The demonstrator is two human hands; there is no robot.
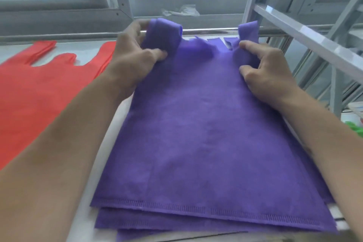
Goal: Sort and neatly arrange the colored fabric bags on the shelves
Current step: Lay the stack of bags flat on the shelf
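Several purple fabric bags lie stacked nearest me on the white shelf, hems uneven. Farther up, my left hand pinches the left handle loop, fingers curled; my right hand pinches the right handle loop. I judge the cloth light, limp and shifty: take it by the handles. Red bags lie left.

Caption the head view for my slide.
Both hands, left and right, grip purple bag handles beside red bags.
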